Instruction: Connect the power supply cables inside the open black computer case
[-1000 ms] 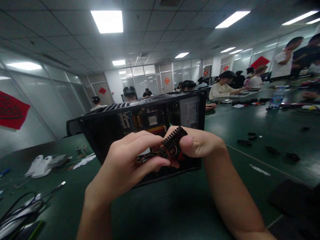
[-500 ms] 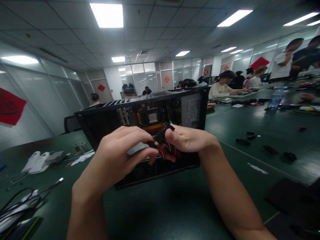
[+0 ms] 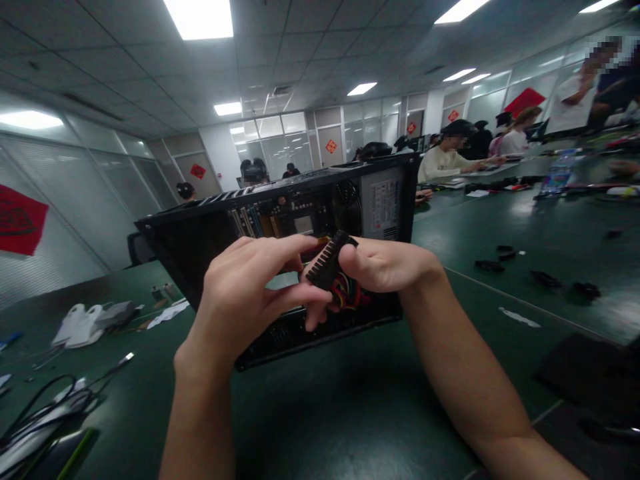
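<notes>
An open black computer case [image 3: 200,240] lies on its side on the green table [image 3: 350,400], its boards and power supply [image 3: 383,203] showing. In front of it my right hand [image 3: 385,267] pinches a long black multi-pin power connector [image 3: 327,260] with coloured wires [image 3: 345,293] trailing into the case. My left hand [image 3: 250,293] grips the same connector from the left, fingers curled over its lower end. Both hands meet just before the case opening.
White gloves and small parts [image 3: 85,323] lie at the left, cables and a tool [image 3: 45,413] at the near left. Small black pieces [image 3: 545,277] dot the table at the right. A dark pad [image 3: 585,380] sits near right. Several people work at tables behind.
The connector has tilted and shifted slightly while both hands keep hold of it. The view has dropped a little and the case looks closer.
</notes>
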